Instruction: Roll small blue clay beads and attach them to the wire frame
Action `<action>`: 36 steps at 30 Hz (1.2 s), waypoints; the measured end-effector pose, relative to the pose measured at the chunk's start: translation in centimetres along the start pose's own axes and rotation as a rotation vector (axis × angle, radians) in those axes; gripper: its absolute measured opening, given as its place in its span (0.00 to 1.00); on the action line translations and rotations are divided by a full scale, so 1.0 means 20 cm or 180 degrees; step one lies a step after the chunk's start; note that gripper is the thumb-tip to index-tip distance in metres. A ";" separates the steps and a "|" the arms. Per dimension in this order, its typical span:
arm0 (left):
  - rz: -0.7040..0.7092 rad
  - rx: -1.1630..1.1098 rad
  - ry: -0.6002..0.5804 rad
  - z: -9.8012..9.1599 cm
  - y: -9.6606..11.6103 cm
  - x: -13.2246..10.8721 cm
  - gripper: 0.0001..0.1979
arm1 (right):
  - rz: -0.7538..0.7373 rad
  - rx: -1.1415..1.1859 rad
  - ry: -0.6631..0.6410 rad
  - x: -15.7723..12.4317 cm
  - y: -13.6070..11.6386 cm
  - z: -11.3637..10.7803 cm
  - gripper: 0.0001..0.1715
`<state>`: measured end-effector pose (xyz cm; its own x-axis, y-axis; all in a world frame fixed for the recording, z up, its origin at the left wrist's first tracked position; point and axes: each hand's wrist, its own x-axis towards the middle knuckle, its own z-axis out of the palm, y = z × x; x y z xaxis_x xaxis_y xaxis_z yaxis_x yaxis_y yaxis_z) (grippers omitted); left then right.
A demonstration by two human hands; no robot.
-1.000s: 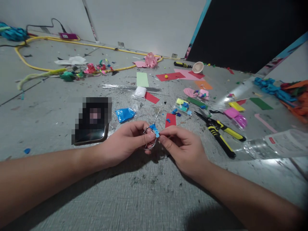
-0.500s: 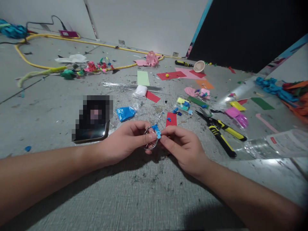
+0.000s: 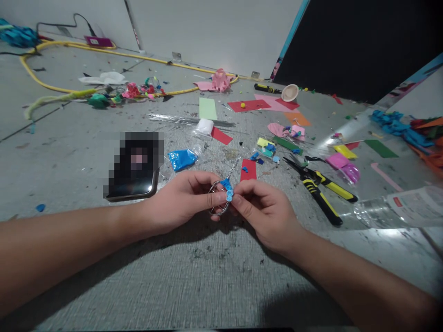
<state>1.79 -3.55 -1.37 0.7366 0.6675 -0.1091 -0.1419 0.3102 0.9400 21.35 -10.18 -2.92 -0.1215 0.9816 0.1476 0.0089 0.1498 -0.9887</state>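
My left hand (image 3: pixel 188 196) pinches a small wire frame (image 3: pixel 217 213), a rounded loop with a twisted stem that points away from me. Blue clay pieces (image 3: pixel 228 189), darker near the stem and lighter below, cover the right side of the loop. My right hand (image 3: pixel 265 210) is closed, its thumb and index fingertips pressed at the edge of the light blue clay. Whether a loose bit sits between those fingertips is too small to tell. Just beyond the hands lie a red paper piece (image 3: pixel 248 170) with a blue bit on it and a bag of blue clay (image 3: pixel 183 159).
A phone-like black device (image 3: pixel 138 170) lies left of my hands. Yellow-black pliers (image 3: pixel 318 186) and a clear bottle (image 3: pixel 401 207) lie to the right. Beyond are metal wires (image 3: pixel 176 121), a white clay packet (image 3: pixel 205 127), coloured paper and a yellow hose (image 3: pixel 138 57).
The view has shifted slightly, so most things sit a little further right and higher. Both hands keep their hold around the wire frame, with barely any movement of the fingers.
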 end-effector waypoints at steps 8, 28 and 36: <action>0.0023 -0.0122 0.0157 0.02 0.00 0.00 0.12 | 0.0058 -0.0077 0.0074 -0.01 0.01 -0.02 0.08; 0.0296 0.0382 0.0836 -0.05 0.02 0.06 0.07 | -0.0897 -0.2399 -0.0519 0.12 0.07 -0.12 0.06; 0.0516 0.1909 0.1125 -0.09 -0.04 0.07 0.26 | -0.0976 -0.2669 -0.0667 0.13 0.10 -0.11 0.08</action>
<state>1.79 -1.69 -2.74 0.4641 0.8847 0.0442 0.2315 -0.1694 0.9580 23.14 -7.02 -4.41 -0.4143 0.8551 0.3116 0.6540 0.5178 -0.5515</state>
